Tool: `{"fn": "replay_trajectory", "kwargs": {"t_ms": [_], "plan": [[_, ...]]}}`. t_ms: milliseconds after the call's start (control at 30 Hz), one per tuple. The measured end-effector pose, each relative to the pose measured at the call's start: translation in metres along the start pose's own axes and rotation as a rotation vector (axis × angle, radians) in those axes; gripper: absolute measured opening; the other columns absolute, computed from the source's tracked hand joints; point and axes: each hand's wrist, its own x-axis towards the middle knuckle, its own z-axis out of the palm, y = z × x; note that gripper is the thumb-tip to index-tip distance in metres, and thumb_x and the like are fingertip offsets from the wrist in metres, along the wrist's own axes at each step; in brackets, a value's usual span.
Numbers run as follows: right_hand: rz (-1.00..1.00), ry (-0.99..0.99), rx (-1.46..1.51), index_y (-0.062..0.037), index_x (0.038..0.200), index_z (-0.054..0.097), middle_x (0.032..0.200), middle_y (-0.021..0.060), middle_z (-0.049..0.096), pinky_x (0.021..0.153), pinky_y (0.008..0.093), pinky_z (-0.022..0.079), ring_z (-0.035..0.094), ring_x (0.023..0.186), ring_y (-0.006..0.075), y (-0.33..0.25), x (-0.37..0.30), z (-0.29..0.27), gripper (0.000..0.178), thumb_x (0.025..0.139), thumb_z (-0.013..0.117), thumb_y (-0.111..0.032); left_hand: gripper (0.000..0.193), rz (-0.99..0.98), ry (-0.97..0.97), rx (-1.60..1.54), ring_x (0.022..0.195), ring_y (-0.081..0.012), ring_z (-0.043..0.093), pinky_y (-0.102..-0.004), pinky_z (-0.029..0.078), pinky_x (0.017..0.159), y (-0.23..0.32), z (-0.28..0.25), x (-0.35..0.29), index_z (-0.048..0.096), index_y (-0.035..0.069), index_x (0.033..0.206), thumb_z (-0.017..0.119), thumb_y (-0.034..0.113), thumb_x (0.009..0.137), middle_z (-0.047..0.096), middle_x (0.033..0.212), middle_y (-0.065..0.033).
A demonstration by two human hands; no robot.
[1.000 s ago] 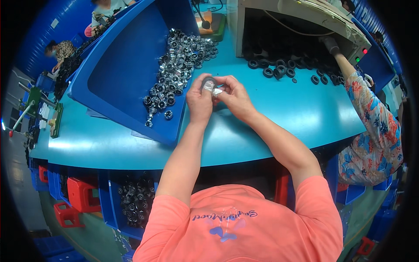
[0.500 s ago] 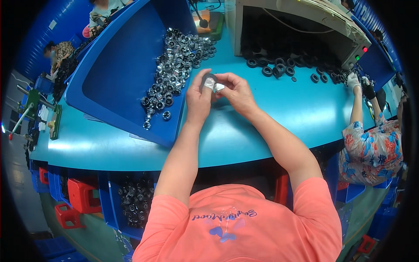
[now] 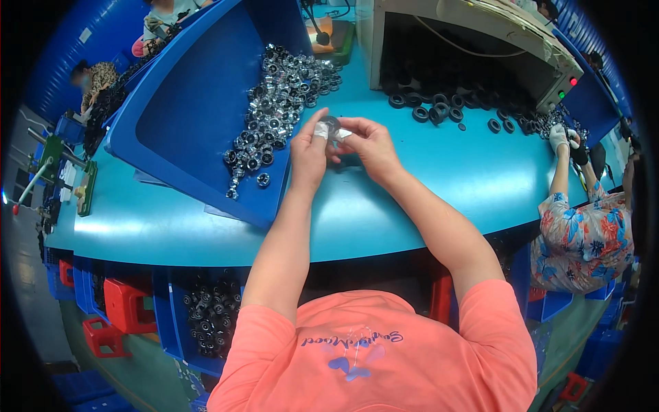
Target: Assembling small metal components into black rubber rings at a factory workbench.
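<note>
Both my hands meet over the blue-green table, with white wrapping on the thumbs. Between them is a small dark round wheel part [image 3: 333, 123], partly covered by the fingers. My left hand [image 3: 310, 152] is closed around its left side, thumb against it. My right hand [image 3: 373, 145] pinches it from the right with thumb and fingers. Whether the part is a tyre alone or a tyre with a hub inside, I cannot tell. Left of my hands, shiny silver wheel hubs [image 3: 271, 113] are heaped in a tilted blue bin [image 3: 182, 103].
Black rubber tyres [image 3: 439, 110] lie spread before and inside a metal box-like machine [image 3: 467, 14] with lit indicators. A co-worker's gloved hand [image 3: 559, 137] handles parts at the right. A green hand press [image 3: 86, 185] stands at the left. Red stools [image 3: 127, 305] are below.
My thumbs have shifted on the round part, and more of its face shows between them. The co-worker's gloved hands at the right have moved slightly.
</note>
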Motion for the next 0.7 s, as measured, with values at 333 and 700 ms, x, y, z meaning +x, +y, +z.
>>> {"fn": "replay_trajectory", "kwargs": {"t_ms": [333,700], "plan": [[-0.048,-0.051,-0.067,0.0049,0.119,0.066,0.105,0.0122,0.071,0.075,0.0271,0.059,0.069,0.089,0.0160,-0.001,-0.001,-0.006,0.029,0.091,0.066,-0.004,0.030,0.035,0.030,0.054,0.059,-0.0078,0.058,-0.0235,0.049,0.047,0.008,0.006,-0.005,0.063,0.002,0.126,0.061,0.010,0.098,0.068,0.087,-0.0042],[-0.041,-0.086,-0.018,0.0049,0.129,0.060,0.110,0.0125,0.068,0.078,0.0291,0.059,0.068,0.092,0.0159,0.004,0.006,-0.014,0.039,0.090,0.061,-0.004,0.043,0.038,-0.167,-0.037,0.083,-0.0086,0.063,-0.0233,0.054,0.058,0.009,-0.004,0.002,0.058,0.007,0.136,0.066,0.005,0.093,0.066,0.105,-0.0022]]}}
